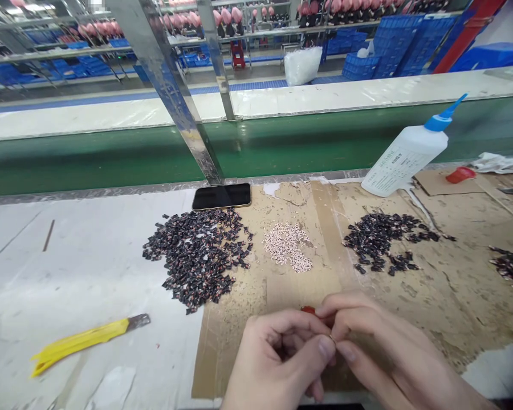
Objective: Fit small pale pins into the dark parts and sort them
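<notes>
**Hands at work on a cardboard-covered surface, viewed from the head camera.** The left hand (pixel 277 359) and right hand (pixel 385 341) are in the lower centre of the view, both narrowly closed, with their fingertips meeting. Between them they hold a small red piece (pixel 308 310), which is mostly hidden by the fingers, so its exact form cannot be told. The hands rest just above a taped cardboard sheet (pixel 410 296) that covers part of a white surface (pixel 89 267).

Beyond the hands, three heaps lie in a row on the surface. A large pile of small dark pieces (pixel 196 256) sits to the left, a smaller pile of pale pink pieces (pixel 287 246) at the centre, and a second dark pile (pixel 380 239) to the right. A further dark scatter (pixel 512 269) is cut off by the right edge of the view.

A black smartphone (pixel 221 196) lies at the far edge of the surface, beside a white plastic squeeze bottle (pixel 404 159) with a blue nozzle, which lies tilted. A yellow utility knife (pixel 85 341) rests at the left. A red cap (pixel 460 175) and crumpled white cloth (pixel 500 163) lie at the far right. Behind the surface runs a green conveyor (pixel 111 162), with blue crates (pixel 393 45) beyond it.
</notes>
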A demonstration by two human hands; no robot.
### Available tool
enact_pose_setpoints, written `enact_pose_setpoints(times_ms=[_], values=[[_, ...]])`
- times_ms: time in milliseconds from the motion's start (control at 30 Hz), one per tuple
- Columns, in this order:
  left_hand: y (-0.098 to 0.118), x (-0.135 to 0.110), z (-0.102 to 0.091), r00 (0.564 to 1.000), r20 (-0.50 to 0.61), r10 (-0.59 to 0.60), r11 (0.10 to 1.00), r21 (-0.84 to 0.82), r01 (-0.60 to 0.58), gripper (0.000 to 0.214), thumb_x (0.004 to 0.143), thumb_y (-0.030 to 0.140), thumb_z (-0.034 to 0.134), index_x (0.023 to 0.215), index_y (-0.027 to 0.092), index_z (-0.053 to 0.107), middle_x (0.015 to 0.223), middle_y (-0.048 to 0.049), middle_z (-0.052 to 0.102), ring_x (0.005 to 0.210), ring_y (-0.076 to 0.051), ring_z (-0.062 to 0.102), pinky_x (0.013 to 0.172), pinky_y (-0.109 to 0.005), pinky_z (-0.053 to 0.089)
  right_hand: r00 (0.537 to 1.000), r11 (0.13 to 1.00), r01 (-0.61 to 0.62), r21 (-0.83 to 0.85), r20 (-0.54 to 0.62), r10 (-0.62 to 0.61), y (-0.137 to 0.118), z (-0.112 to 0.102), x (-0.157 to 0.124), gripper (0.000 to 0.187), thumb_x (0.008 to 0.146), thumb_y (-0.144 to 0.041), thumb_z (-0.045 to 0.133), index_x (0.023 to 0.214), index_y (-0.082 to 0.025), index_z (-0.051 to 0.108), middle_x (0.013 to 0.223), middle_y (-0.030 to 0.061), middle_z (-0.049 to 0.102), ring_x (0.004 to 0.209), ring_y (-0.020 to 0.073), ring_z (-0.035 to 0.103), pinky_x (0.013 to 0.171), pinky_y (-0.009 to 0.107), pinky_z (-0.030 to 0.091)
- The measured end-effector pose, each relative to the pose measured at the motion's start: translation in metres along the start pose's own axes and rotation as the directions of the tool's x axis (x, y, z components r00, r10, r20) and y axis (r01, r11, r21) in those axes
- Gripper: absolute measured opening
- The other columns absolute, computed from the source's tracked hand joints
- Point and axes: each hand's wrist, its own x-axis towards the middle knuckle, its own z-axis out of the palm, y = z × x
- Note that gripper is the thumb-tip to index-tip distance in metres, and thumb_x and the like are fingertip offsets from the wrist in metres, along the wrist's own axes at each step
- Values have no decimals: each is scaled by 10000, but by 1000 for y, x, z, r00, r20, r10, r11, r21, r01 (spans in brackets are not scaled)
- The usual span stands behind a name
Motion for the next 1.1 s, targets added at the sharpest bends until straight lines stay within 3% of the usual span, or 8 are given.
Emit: enact_pose_setpoints(times_ms=[233,467,633,867,1100], values=[[-1,1,-3,998,50,-48,998,45,46,370,721,451,887,684,135,697,595,-1,652,413,-34,487,446,-163,320,998,999,32,-23,54,-31,0,-3,2,259,927,-61,597,1062,-278,640,1036,23,760,880,145,770,815,180,622],[-9,0,-1,999,40,-36,999,42,34,407,770,506,845,706,139,680,551,20,594,412,-42,489,444,-162,334,988,989,-73,132,-126,90,2,11,-4,154,932,-119,645,913,-265,689,937,23,757,864,157,764,783,185,615],[-12,-3,-1,999,29,-15,999,36,14,454,780,553,832,681,134,687,557,10,592,416,-48,507,451,-165,342,978,972,-127,197,-137,155,-2,14,-7,147,937,-139,656,909,-275,704,945,14,766,871,145,765,798,173,609],[-18,-3,3,999,44,-26,997,-74,29,571,693,680,846,757,131,705,600,5,618,419,-42,513,434,-154,359,948,903,-197,381,-162,275,2,21,-13,148,932,-143,669,923,-278,728,950,46,753,842,177,774,753,226,640],[-19,-5,1,996,74,-51,997,-51,55,611,677,712,838,765,124,693,604,2,612,434,-46,518,446,-154,371,978,975,-92,200,-165,126,4,21,-18,173,902,-96,667,931,-266,685,947,13,743,856,133,751,796,160,609]])
